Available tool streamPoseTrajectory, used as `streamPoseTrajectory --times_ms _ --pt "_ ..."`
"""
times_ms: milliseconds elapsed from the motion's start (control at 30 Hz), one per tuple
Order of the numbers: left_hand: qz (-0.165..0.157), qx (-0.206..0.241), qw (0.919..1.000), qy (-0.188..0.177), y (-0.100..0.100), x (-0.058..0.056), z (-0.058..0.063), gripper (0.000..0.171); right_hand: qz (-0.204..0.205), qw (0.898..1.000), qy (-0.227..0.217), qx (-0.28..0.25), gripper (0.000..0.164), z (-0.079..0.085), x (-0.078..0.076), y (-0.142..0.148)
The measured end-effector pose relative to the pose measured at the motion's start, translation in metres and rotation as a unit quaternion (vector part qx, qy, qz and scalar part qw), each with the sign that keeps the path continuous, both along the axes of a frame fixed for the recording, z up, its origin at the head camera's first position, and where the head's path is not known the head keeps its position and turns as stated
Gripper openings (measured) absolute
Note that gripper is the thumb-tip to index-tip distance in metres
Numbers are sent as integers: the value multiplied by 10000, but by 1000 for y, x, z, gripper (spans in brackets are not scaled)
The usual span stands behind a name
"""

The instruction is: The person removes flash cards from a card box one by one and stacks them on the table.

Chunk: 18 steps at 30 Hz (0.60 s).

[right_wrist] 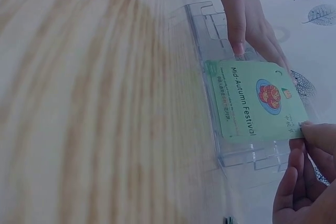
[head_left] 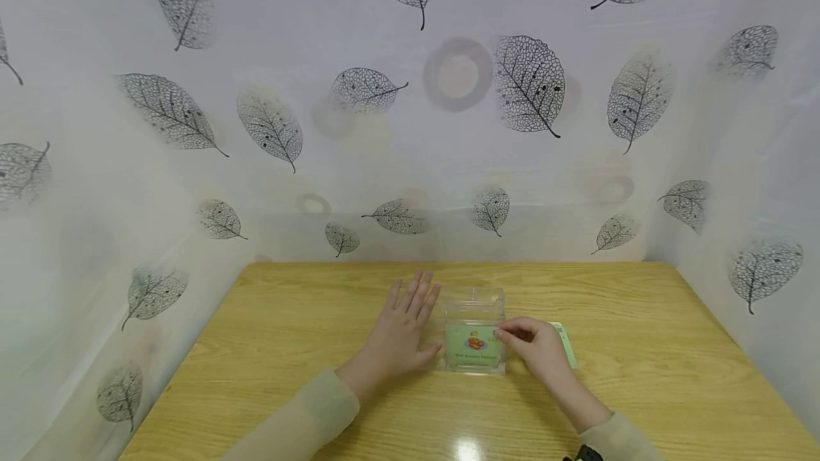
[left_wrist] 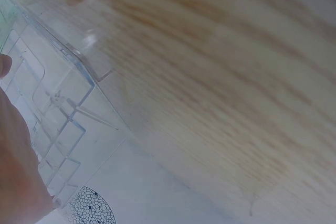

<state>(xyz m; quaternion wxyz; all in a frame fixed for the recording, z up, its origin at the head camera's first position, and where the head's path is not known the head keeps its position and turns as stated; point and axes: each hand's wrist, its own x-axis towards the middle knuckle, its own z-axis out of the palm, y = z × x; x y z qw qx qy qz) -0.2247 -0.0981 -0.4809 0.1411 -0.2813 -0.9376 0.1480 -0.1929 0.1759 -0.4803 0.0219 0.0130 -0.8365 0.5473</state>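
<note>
My right hand (head_left: 541, 348) pinches the corner of a green card (head_left: 458, 347) between thumb and fingertips. The right wrist view shows the card printed with "Mid-Autumn Festival" and a plate of red food. It overlaps the front part of a clear plastic box (head_left: 474, 310) with stepped walls. My left hand (head_left: 398, 329) lies beside the box's left side, fingers straight and slightly spread, thumb pointing at the box. In the left wrist view part of that hand (left_wrist: 16, 166) shows next to the clear plastic (left_wrist: 79, 98).
A second green card (head_left: 564, 347) lies on the wooden table (head_left: 653, 375), just right of my right hand and partly hidden by it. Behind the table hangs a white sheet (head_left: 410, 169) with dark leaf prints, which also covers both sides.
</note>
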Motion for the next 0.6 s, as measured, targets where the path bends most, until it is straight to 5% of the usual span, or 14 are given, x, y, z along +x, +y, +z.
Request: streamPoseTrajectory --times_ms 600 --pt "69 -111 9999 -89 1 1 2 102 -94 9999 -63 131 14 3 -2 1"
